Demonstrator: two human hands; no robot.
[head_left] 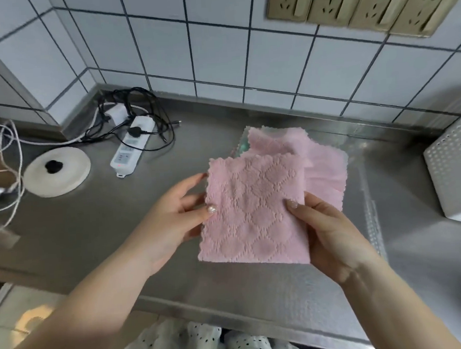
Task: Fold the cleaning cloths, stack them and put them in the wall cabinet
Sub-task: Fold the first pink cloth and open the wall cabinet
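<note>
A folded pink cleaning cloth point(253, 210) with a raised diamond pattern is held above the steel counter point(119, 221). My left hand point(178, 218) pinches its left edge, thumb on top. My right hand point(333, 238) grips its right edge, thumb on top and fingers underneath. Behind it on the counter lies a small pile of folded cloths point(320, 163), pink on top with a green edge showing beneath. No wall cabinet is in view.
A white power strip point(130, 148) with tangled black cables lies at the back left. A round white lid point(56, 171) sits left of it. A white perforated box point(456, 171) stands at the right. Tiled wall with sockets point(362, 1) runs behind.
</note>
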